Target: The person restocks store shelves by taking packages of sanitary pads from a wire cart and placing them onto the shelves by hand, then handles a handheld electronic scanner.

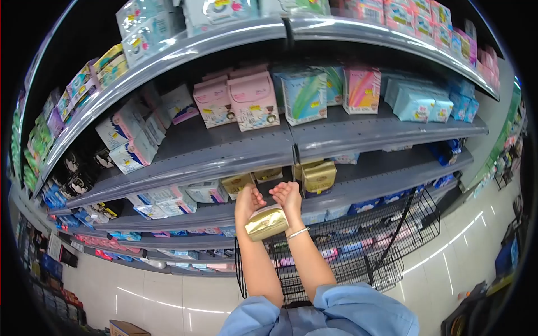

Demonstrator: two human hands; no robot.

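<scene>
A shiny gold pack (267, 223) with a pale edge sits between my two wrists, in front of the shelf. My left hand (249, 200) is at its left side, fingers curled inward, with the heel of the hand and wrist against the pack. On the other side, my right hand (288, 197) has its fingers curled too, and its wrist presses the pack from the right. A bracelet (297, 232) circles the right wrist. Just beyond my fingers, similar gold packs stand on the shelf: one upright pack (319, 178) at right, another pack (236, 183) at left.
A black wire cart (358, 252) stands below and right of my arms. Above, a grey shelf (224, 151) carries pink packs (253, 102), a blue-green pack (304, 96) and light blue packs (420, 105). White packs (132, 154) lie at left. A cardboard box (128, 329) sits on the tiled floor.
</scene>
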